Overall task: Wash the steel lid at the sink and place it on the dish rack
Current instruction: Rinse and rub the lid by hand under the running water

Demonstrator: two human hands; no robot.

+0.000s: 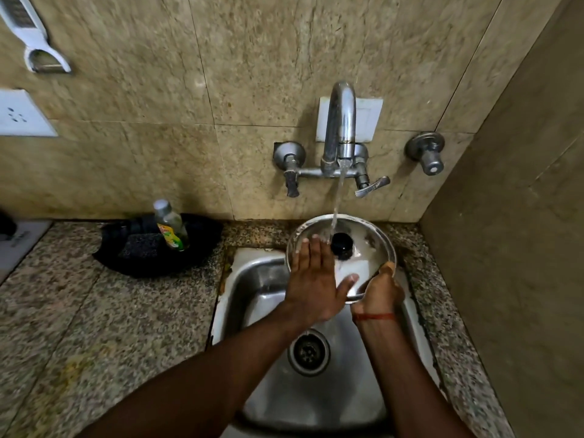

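- The beige stone-tiled wall (252,74) fills the upper part of the view; a white plastic grater with a peeler end (34,36) hangs at its top left, with a white wall socket (22,113) below that.
- The speckled granite countertop (79,311) runs along the wall and surrounds the basin on the left, rear and right.
- The rectangular stainless steel sink (262,286) is set into the countertop; its round drain strainer (308,352) shows between my forearms.
- The wall-mounted chrome tap with curved spout (339,121) is running; the water stream falls onto the lid just beside the knob.
- The round steel lid (376,245) is held over the rear of the sink, tilted, top face toward me, with the stream hitting its upper centre. Its black round knob (341,245) sits at the middle.
- My left hand (313,279) is open and flat, fingers extended, palm pressed against the left part of the lid's top face.
- My right hand (379,292) is closed around the lid's near right rim, thumb on top of the edge; a red thread band circles that wrist.
- A black cloth holder (202,245) on the countertop, left of the sink, contains a dark scrub pad (140,246) and a clear bottle of green dish liquid (172,226), standing tilted.
- A separate chrome wall valve (426,151) sits right of the tap.
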